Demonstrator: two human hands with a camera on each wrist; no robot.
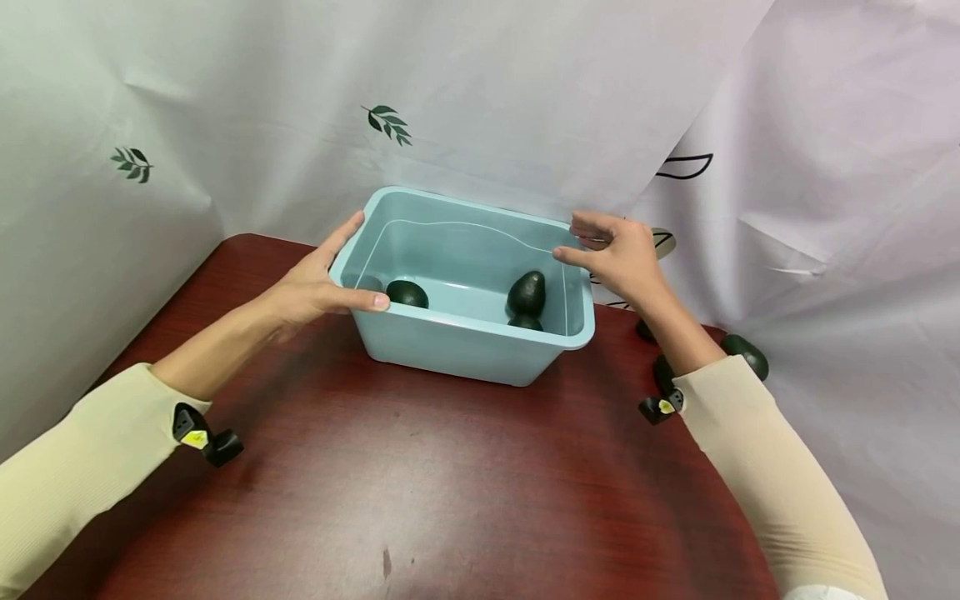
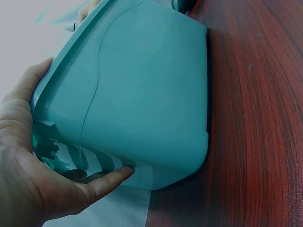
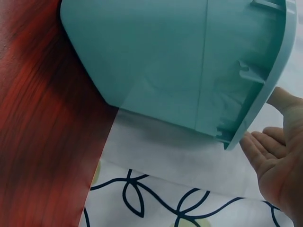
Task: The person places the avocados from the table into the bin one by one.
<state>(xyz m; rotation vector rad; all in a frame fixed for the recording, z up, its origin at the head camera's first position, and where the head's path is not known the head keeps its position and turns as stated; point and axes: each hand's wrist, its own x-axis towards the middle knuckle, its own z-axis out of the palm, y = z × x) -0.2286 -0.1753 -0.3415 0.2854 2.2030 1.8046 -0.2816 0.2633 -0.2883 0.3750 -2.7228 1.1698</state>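
A light blue plastic tub point(image 1: 450, 350) stands on a dark red table point(image 1: 420, 492). Inside it lie a dark avocado point(image 1: 407, 292) at the left and two more point(image 1: 527, 292) point(image 1: 525, 322) at the right. My left hand point(image 1: 311, 283) spans the tub's left end, thumb along the front rim, fingers straight up the far side. In the left wrist view the palm point(image 2: 28, 179) lies against the tub's wall point(image 2: 142, 94). My right hand point(image 1: 618, 254) is at the right rim with its fingers extended. In the right wrist view its fingers point(image 3: 274, 161) hover just off the tub's edge point(image 3: 156, 56).
More dark avocados point(image 1: 746, 354) point(image 1: 663, 372) lie on the table's right edge, partly behind my right forearm. A white cloth with leaf prints point(image 1: 386, 121) hangs close behind the tub and drapes under its ends. Bare tabletop stretches in front of the tub.
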